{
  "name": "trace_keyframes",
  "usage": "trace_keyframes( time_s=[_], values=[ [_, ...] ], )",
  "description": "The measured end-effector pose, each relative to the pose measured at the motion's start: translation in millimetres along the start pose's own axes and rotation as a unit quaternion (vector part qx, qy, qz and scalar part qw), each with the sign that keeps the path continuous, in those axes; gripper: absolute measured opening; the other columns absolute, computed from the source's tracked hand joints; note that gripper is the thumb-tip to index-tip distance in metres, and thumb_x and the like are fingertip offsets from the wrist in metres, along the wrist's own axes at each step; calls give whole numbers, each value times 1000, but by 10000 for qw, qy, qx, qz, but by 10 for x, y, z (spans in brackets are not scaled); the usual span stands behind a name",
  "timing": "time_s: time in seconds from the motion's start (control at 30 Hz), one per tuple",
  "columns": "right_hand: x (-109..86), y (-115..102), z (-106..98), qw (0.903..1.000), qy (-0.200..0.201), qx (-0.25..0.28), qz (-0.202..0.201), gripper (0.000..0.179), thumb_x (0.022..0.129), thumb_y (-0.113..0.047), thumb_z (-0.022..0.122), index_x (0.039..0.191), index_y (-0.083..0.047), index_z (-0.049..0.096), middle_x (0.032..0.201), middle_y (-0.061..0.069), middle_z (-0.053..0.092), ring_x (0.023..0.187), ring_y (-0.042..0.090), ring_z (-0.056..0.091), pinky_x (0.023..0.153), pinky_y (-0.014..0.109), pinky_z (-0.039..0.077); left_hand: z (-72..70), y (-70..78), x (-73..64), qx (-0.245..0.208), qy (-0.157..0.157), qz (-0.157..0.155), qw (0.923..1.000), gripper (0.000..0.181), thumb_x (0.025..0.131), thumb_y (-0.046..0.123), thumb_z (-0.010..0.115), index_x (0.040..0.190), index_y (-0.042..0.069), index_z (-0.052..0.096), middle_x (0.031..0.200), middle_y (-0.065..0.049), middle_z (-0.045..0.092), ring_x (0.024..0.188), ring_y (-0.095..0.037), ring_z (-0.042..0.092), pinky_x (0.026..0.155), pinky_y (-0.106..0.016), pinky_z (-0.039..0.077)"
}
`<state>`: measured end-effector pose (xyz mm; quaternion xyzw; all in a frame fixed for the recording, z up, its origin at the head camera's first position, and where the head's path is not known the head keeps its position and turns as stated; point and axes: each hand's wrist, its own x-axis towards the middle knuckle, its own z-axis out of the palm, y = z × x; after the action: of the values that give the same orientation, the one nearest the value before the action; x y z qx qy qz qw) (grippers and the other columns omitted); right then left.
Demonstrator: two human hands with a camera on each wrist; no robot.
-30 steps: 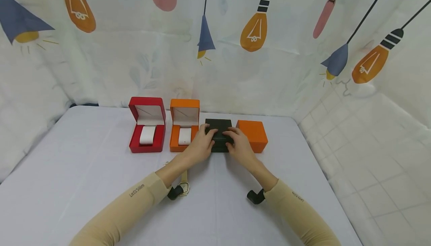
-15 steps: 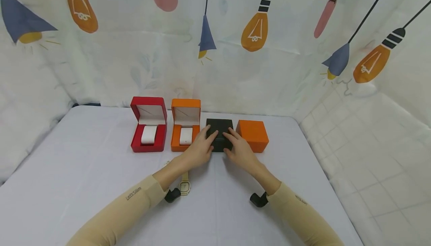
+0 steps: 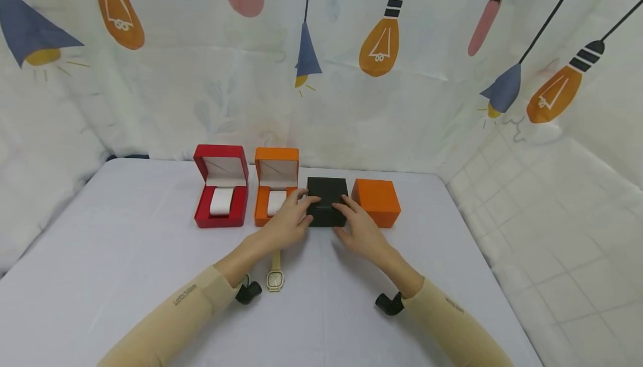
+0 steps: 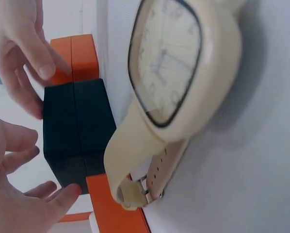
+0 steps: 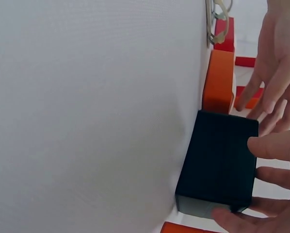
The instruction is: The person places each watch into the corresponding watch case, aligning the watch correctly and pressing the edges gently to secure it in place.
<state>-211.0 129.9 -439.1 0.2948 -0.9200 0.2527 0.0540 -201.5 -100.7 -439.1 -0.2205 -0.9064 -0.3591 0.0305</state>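
Observation:
A closed dark green box (image 3: pixel 326 213) stands in the back row on the table. My left hand (image 3: pixel 285 223) is at its left side with fingers loosely spread, the fingertips close to the lid edge. On the other side my right hand (image 3: pixel 363 233) has its fingers extended over the box's right edge; in the right wrist view a fingertip meets its end face. Neither hand is curled round it. A cream wristwatch (image 3: pixel 275 279) lies in front, right of my left wrist; the left wrist view shows its rounded square dial (image 4: pixel 167 60) and buckled strap (image 4: pixel 130 153) close up.
An open red watch box (image 3: pixel 221 211) and an open orange watch box (image 3: pixel 277 155), each with a white cushion, stand to the left. Close on the right is a closed orange box (image 3: pixel 378 204). The white-covered table (image 3: pixel 321 322) reaches back to a patterned curtain.
My left hand has drawn back to the left and toward me, away from the top of the green box. The right hand has shifted slightly nearer. The boxes have not moved.

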Motion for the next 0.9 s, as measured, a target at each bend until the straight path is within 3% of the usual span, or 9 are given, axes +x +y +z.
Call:
trace_keyframes(
  time_s=[0.57, 0.9],
  values=[
    [-64, -78, -47, 9995, 154, 260, 49, 50, 90, -12, 80, 136, -4, 61, 151, 24, 46, 136, 42, 47, 109, 55, 43, -200, -74, -154, 47, 317, 141, 9994, 38, 99, 5, 63, 137, 4, 59, 150, -24, 41, 132, -41, 45, 109, -57, 43],
    [-85, -152, -37, 9984, 277, 492, -56, 44, 91, -10, 79, 131, -5, 63, 152, 23, 43, 140, 42, 39, 111, 57, 41, -363, -193, -216, 158, 277, -243, 9992, 42, 101, 9, 62, 141, 2, 55, 149, -22, 42, 132, -37, 44, 106, -56, 46]
  ],
)
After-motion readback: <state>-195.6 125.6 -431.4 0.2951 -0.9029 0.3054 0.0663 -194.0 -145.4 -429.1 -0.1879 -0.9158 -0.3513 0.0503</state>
